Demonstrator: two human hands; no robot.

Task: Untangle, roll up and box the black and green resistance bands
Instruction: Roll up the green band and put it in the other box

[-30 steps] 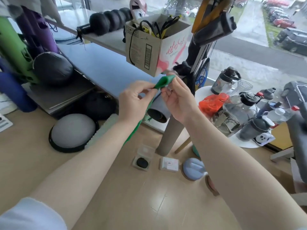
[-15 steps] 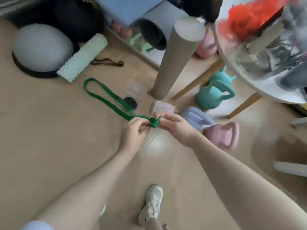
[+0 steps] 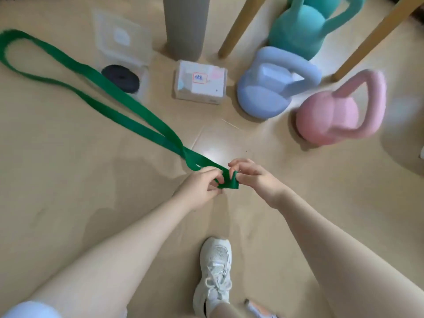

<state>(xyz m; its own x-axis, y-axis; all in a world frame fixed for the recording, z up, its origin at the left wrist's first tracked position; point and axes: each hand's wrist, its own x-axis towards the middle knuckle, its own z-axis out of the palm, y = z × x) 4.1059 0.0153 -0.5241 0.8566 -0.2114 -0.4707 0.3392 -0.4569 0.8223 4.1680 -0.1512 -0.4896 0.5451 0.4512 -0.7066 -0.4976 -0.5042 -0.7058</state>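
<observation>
Bare floor (image 3: 68,180) lies open to the left; kettlebells (image 3: 275,88) and table legs (image 3: 241,24) crowd the far right. Left hand (image 3: 199,187) and right hand (image 3: 254,177) each pinch the near end of the green band (image 3: 128,106), whose flat loop trails far-left past an open clear box (image 3: 124,42) holding the rolled black band (image 3: 120,78).
</observation>
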